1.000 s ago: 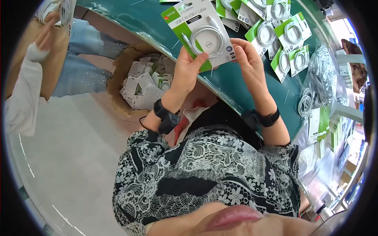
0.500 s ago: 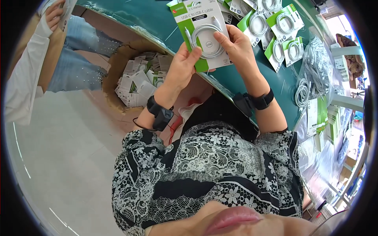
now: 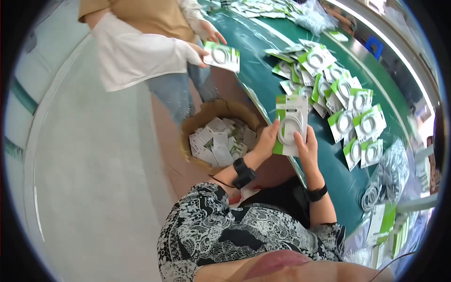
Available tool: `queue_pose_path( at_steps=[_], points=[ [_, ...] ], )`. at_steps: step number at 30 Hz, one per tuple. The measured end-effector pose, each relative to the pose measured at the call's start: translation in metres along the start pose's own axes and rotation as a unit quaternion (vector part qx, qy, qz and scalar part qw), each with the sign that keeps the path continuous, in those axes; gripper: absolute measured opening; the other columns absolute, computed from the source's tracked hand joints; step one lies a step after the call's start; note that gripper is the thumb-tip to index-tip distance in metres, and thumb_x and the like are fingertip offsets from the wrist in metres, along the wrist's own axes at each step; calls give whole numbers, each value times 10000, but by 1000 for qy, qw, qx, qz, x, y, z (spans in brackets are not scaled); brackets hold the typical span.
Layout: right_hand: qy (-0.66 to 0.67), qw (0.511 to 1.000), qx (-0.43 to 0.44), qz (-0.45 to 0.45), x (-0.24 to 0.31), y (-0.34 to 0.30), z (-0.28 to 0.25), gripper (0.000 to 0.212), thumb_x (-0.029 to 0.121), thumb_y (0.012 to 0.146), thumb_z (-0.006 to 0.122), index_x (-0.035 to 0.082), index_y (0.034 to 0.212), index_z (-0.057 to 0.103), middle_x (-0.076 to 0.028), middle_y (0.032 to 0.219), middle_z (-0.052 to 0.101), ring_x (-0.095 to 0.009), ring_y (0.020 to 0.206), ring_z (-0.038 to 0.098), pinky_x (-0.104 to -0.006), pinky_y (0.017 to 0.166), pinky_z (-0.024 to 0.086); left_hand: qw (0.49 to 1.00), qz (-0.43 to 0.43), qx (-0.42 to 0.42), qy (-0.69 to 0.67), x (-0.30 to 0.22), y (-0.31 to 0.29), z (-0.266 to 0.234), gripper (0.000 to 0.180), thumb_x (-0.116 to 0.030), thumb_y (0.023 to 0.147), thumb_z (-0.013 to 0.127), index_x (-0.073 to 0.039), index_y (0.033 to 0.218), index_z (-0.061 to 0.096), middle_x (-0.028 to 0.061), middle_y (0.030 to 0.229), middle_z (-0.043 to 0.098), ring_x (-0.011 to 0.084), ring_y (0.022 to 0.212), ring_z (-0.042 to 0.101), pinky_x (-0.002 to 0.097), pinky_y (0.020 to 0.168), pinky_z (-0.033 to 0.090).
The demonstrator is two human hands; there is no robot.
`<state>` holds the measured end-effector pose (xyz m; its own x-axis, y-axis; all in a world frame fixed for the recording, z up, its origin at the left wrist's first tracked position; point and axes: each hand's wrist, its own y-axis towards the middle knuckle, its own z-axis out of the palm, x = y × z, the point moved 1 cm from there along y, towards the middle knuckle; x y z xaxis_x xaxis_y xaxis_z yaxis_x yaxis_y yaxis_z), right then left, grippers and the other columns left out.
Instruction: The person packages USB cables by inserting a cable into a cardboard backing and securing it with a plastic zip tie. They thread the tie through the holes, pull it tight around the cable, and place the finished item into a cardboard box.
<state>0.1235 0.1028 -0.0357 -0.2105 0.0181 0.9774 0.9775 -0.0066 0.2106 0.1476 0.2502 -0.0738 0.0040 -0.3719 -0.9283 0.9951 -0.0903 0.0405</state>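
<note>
Both sides gripped: left hand (image 3: 267, 140) and right hand (image 3: 307, 149) pinch the carded cable (image 3: 290, 126) above the green table's (image 3: 324, 150) near edge. A pile of packs (image 3: 322, 87) crowds beyond; a carton (image 3: 187, 134) stands between this person and a co-worker (image 3: 145, 51).

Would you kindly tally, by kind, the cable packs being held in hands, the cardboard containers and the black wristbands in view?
Cable pack in the person's left hand and right hand: 1
Co-worker's held pack: 1
Brown cardboard container: 1
Black wristbands: 2
Total: 5
</note>
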Motion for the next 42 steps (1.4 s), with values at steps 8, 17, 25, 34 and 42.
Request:
queue_pose_path(
  at_steps=[8, 17, 25, 34, 42],
  points=[
    [9, 1000, 10, 28, -11, 1, 2, 291, 210, 998, 488, -14, 1164, 568, 6, 963, 595, -56, 882, 519, -206, 776, 434, 999, -25, 25, -10, 22, 6, -21, 544, -466, 1000, 387, 21, 1162, 566, 56, 1108, 610, 99, 980, 567, 254, 849, 463],
    [32, 995, -87, -20, -26, 1, 4, 260, 217, 981, 533, -4, 1105, 593, 22, 859, 586, -53, 777, 491, -210, 695, 430, 988, -62, 54, -134, 22, 8, -10, 403, -381, 1000, 454, -11, 1117, 561, 33, 1009, 623, 90, 896, 579, 234, 773, 473],
    [70, 992, -106, 12, -35, -6, 3, 260, 216, 981, 536, -4, 1106, 597, 20, 885, 592, -51, 792, 499, -205, 712, 430, 997, -49, 55, -22, 26, 5, -20, 205, -238, 964, 564, -62, 1061, 527, 16, 944, 600, 100, 848, 597, 228, 747, 490],
    [-70, 989, -119, 45, -10, -7, -68, 252, 191, 959, 556, -16, 1091, 610, 17, 854, 595, -56, 758, 498, -203, 679, 419, 970, 9, -194, -145, -79, 91, -98, 416, -422, 872, 665, -55, 958, 489, 50, 824, 564, 183, 803, 597, 380, 695, 509],
    [-182, 974, -116, 72, -4, -57, -150, 244, 150, 947, 554, -24, 1110, 606, 18, 847, 584, -55, 765, 489, -205, 681, 406, 972, -139, -173, -74, -77, 105, -189, 719, -561, 848, 598, -42, 1305, 400, 128, 1186, 553, 301, 1069, 563, 501, 991, 419]
  ],
)
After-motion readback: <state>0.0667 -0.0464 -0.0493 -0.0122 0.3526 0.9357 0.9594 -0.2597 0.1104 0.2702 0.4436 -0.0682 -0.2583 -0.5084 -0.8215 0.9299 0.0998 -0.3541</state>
